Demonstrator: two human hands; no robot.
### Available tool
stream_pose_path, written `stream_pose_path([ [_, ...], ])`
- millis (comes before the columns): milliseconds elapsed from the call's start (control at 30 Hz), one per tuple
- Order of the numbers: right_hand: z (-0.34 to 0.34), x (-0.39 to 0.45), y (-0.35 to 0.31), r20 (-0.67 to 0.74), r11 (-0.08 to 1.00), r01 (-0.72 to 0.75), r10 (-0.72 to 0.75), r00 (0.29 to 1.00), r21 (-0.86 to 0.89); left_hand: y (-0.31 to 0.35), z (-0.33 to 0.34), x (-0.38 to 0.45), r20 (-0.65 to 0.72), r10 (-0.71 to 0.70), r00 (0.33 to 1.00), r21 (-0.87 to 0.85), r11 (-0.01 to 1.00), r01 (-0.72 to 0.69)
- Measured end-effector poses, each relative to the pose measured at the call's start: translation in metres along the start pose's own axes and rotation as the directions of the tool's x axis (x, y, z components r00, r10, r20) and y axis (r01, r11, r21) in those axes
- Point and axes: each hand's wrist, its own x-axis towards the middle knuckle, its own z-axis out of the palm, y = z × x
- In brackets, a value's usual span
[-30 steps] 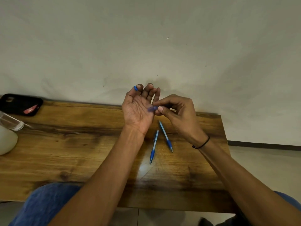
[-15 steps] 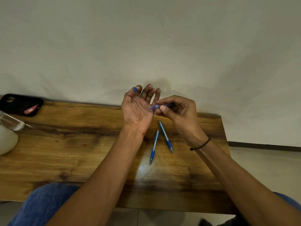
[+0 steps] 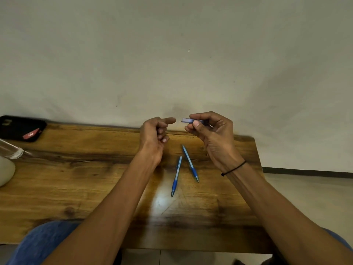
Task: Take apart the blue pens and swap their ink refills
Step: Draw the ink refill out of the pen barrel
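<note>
Nearest the camera, blue-trousered knees [image 3: 44, 243] at the front edge of a wooden table [image 3: 76, 178]; two bare forearms reach forward over it.

On the tabletop between the forearms, two blue pens, well apart from both hands: the left pen [image 3: 176, 176] with its tip toward the camera; the right pen [image 3: 190, 163] just beside it, slanting so that their far ends draw close without clearly touching.

Above the far part of the table, the left hand [image 3: 154, 135]: fingers curled into the palm, forefinger stretched toward the right hand; whether anything lies inside the curl cannot be told.

Facing it, a little apart, the right hand [image 3: 212, 131]: thumb and fingers pinch a translucent blue pen barrel [image 3: 188, 120], held level, a thin point showing at its left end; a black band [image 3: 234, 168] around the wrist.

At the far left edge, a black phone case [image 3: 21, 128] bearing a red tag; nearer, a clear cylinder [image 3: 10, 150] and a pale rounded object [image 3: 5, 172], both cut off by the frame.

Behind everything, a plain pale wall [image 3: 172, 54].
</note>
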Motion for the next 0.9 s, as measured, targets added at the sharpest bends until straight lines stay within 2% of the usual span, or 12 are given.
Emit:
stream_pose_path([
  [67,-0.004,0.002,0.001,-0.021,1.0,-0.003,0.003,1.0,0.008,0.003,0.004,0.0,0.068,-0.016,0.998,0.209,0.978,0.001],
  [100,-0.005,0.003,0.001,-0.033,1.0,-0.004,0.004,0.999,0.009,0.004,0.004,0.001,0.082,-0.046,0.996,0.362,0.932,0.013],
  [167,-0.007,0.004,0.002,-0.046,1.0,-0.006,0.006,0.999,0.012,0.001,0.001,0.003,0.09,-0.103,0.991,0.639,0.769,0.022],
  [200,-0.008,0.005,0.002,-0.048,1.0,-0.008,0.009,0.999,0.018,-0.003,-0.004,0.005,0.091,-0.107,0.99,0.725,0.689,0.008],
  [400,-0.006,0.004,0.001,-0.041,0.999,-0.003,0.005,0.999,0.037,-0.031,-0.037,0.015,0.187,0.027,0.982,0.929,0.321,-0.185],
  [533,-0.007,0.004,0.0,-0.039,0.999,-0.003,0.005,0.999,0.036,-0.038,-0.038,0.011,0.231,0.169,0.958,0.952,0.165,-0.258],
  [633,-0.007,0.005,0.0,-0.037,0.999,-0.003,0.005,0.999,0.032,-0.036,-0.037,0.01,0.246,0.192,0.95,0.951,0.141,-0.274],
  [767,-0.007,0.005,0.0,-0.038,1.0,-0.002,0.004,0.999,0.031,-0.031,-0.033,0.007,0.208,0.197,0.958,0.953,0.18,-0.244],
  [833,-0.007,0.005,0.0,-0.036,1.0,0.002,-0.002,0.999,0.025,-0.022,-0.028,0.006,0.187,0.216,0.958,0.934,0.262,-0.242],
  [900,-0.007,0.004,0.0,-0.038,1.0,0.007,-0.007,0.999,0.017,-0.011,-0.022,0.005,0.22,0.218,0.951,0.829,0.473,-0.3],
])
